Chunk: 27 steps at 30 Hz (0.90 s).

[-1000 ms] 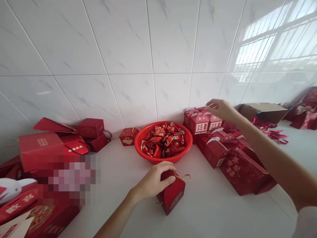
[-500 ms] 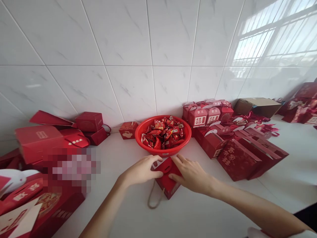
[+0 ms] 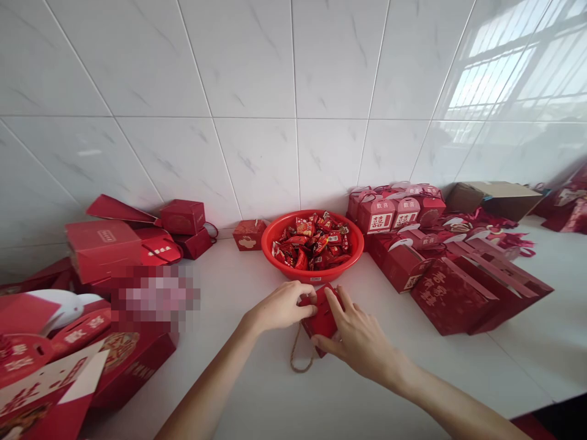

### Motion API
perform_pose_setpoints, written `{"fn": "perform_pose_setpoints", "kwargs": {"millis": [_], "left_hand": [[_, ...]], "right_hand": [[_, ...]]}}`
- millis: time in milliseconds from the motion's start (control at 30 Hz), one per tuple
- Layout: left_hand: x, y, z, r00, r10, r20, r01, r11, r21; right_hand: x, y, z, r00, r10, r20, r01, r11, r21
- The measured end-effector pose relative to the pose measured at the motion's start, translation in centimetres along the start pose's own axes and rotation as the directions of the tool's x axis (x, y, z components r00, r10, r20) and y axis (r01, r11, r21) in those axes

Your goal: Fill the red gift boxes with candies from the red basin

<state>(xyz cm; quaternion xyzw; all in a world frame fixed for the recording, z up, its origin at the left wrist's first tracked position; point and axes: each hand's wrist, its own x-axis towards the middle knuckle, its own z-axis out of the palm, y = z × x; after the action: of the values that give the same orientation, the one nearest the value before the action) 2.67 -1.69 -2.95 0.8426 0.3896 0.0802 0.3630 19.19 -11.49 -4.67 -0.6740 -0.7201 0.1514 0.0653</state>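
Just in front of a red plastic basin [image 3: 358, 255] heaped with red-wrapped candies [image 3: 316, 241], a small red gift box [image 3: 326, 321] sits on the white counter. A loop of twine cord [image 3: 301, 368] hangs out on its near left side. My left hand [image 3: 284, 307] grips the box's left edge with curled fingers, thumb on top. My right hand [image 3: 360, 336] lies over the top and right side, its fingers pressing the red lid panels and its thumb at the near edge. The two hands cover much of the box.
Red boxes [image 3: 103, 247] and flat packaging [image 3: 50, 391] crowd the left, beside a pixelated patch. One small box [image 3: 250, 235] stands left of the basin. On the right are several handled boxes [image 3: 378, 211], large red bags [image 3: 452, 299] and a brown carton [image 3: 499, 198] along the tiled wall.
The view has swung slightly left. My right hand has moved farther over the box top. A white flap at the box's far left corner no longer shows.
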Motion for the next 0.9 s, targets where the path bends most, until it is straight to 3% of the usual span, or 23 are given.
{"fn": "perform_pose_setpoints", "kwargs": {"millis": [167,400,467,533,633,733,833,900], "left_hand": [[0.1,0.5,0.5,0.995,0.100,-0.018,-0.101,0.995,-0.022],[0.5,0.8,1.7,0.980,0.187,-0.065,-0.192,0.978,-0.080],[0.5,1.1,1.9,0.973,0.220,-0.068,-0.229,0.956,-0.186],[0.5,1.3,2.1,0.961,0.253,-0.109,-0.275,0.908,-0.315],[0.8,1.3,2.7,0.957,0.238,-0.165,-0.287,0.854,-0.434],[1.7,0.6,4.6,0.969,0.202,-0.139,-0.244,0.857,-0.453],[2.9,-0.4,8.1,0.973,0.217,-0.074,-0.228,0.870,-0.437],[3.5,-1.0,10.5,0.973,0.229,-0.031,-0.219,0.871,-0.440]], "right_hand": [[0.5,0.0,-0.1,0.995,-0.018,-0.096,0.018,1.000,-0.002],[1.2,1.7,-2.0,0.998,-0.006,-0.070,0.006,1.000,0.008],[1.0,3.0,-4.3,0.995,-0.051,-0.080,0.054,0.998,0.031],[0.4,4.9,-7.8,0.987,-0.108,-0.121,0.120,0.989,0.092],[-0.8,8.4,-15.0,0.982,0.005,-0.186,0.043,0.967,0.250],[-1.2,12.1,-22.1,0.887,0.242,-0.394,-0.109,0.938,0.330],[0.3,16.1,-26.9,0.670,0.488,-0.559,-0.329,0.871,0.366],[2.2,19.2,-28.3,0.560,0.512,-0.651,-0.487,0.839,0.241]]}}
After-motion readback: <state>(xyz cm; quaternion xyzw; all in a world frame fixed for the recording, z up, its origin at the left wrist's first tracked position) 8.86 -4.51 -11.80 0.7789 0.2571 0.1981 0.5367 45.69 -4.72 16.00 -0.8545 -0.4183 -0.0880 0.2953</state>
